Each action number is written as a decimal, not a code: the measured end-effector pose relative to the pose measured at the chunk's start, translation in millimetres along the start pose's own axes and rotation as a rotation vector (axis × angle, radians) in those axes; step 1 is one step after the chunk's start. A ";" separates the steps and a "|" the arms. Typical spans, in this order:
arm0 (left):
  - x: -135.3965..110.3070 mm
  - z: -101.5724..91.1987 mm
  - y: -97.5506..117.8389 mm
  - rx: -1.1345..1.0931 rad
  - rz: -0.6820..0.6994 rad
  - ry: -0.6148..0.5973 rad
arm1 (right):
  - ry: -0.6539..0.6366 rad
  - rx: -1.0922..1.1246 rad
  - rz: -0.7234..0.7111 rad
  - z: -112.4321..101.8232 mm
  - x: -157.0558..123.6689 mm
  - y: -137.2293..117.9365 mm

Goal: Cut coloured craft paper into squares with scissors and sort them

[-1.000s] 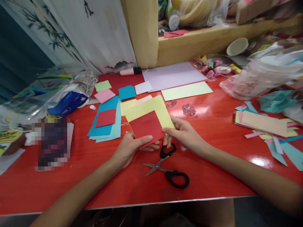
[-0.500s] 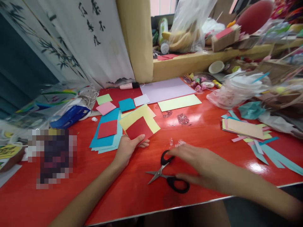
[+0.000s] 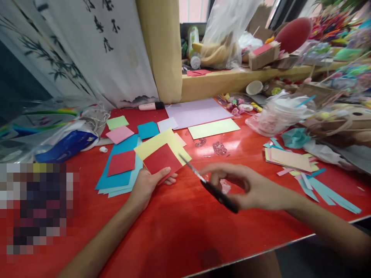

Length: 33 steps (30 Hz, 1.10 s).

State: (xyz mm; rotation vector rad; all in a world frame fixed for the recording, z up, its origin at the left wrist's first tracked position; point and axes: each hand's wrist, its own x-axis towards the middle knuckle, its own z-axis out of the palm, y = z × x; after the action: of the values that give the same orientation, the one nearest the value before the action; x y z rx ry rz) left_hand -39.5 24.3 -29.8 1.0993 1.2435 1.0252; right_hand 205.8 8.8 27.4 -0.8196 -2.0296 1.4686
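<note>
Two papers, red square point(image 3: 161, 160) over yellow sheet point(image 3: 174, 146), pinched in the left hand point(image 3: 150, 181), thumb atop, probably against slipping. Black-handled scissors point(image 3: 218, 196), right hand point(image 3: 246, 185) curled at the handles, blade crossing the yellow sheet's right edge in view, contact unclear. Red tabletop point(image 3: 179, 239), nearside of the yellow sheet, allows elbow room.

two overlapping sheets point(image 3: 162, 157) rest in my left hand point(image 3: 149, 182) above the tabletop point(image 3: 174, 235), with loose squares point(image 3: 121, 163) to their left and behind. to their right i have the scissors point(image 3: 216, 193) in my right hand point(image 3: 242, 183). farther right lies a heap of paper strips point(image 3: 290, 160), a wrapped tub point(image 3: 279, 116) behind it. at the back i see a marker point(image 3: 150, 105) left of the rear sheet point(image 3: 198, 112); beyond, bananas point(image 3: 213, 56) sit on the ledge point(image 3: 220, 79), partly in a plastic bag point(image 3: 232, 23).
</note>
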 end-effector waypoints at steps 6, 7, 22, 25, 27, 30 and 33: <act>0.2 -1.5 -1.5 -0.024 -0.030 0.013 | 0.097 0.651 0.039 0.4 29.7 35.4; 0.1 -1.7 -1.8 -0.022 -0.035 0.017 | 0.105 0.664 0.064 1.6 29.7 39.5; -6.2 -2.6 2.1 0.087 -0.074 0.022 | -0.081 0.582 0.153 10.8 21.8 52.4; -8.7 -2.2 0.6 0.103 -0.036 0.069 | -0.117 0.538 0.239 11.9 20.0 43.3; -10.1 -2.1 0.7 0.067 0.009 0.111 | -0.115 0.460 0.356 12.1 19.7 36.9; -12.7 -1.4 4.8 -0.033 0.066 0.157 | -0.076 0.317 0.438 10.5 20.0 31.2; -16.4 0.5 11.4 -0.094 0.090 0.194 | -0.038 0.245 0.474 9.0 20.2 30.9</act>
State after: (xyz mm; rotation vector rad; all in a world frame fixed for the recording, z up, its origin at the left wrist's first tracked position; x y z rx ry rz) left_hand -39.9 10.3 -15.5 1.0090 1.2939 1.2704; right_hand 191.1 24.8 -3.7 -1.2282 -1.7010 1.9527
